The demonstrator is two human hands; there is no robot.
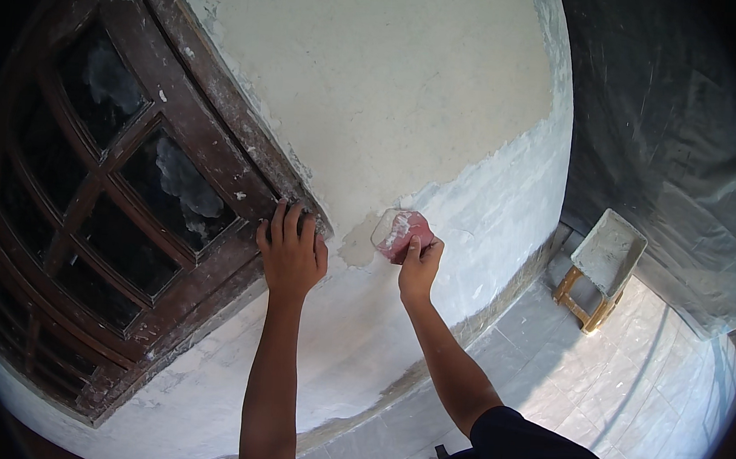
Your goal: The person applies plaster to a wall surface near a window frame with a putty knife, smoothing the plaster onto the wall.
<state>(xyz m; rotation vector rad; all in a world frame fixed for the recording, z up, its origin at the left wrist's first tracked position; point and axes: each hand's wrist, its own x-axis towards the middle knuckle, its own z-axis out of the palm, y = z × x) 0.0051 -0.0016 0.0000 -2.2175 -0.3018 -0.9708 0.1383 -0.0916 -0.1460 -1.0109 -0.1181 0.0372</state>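
My right hand [420, 271] grips a rounded pink putty scraper [401, 238], thumb on top, its face smeared with white filler. The scraper lies against the wall [420, 88], at the edge where the beige area meets the whiter coat. To its left, my left hand [291, 254] rests flat with fingers spread over the lower corner of the dark brown wooden window frame [230, 130]. Nothing is held in that hand. Whether the scraper's far edge presses on the wall is hard to tell.
Paned glass [175, 182] fills the window on the left. At the right, a grey-smeared tray [610, 251] sits on a small wooden stool [584, 311] on the tiled floor [597, 373]. Dark plastic sheeting [672, 148] hangs behind it.
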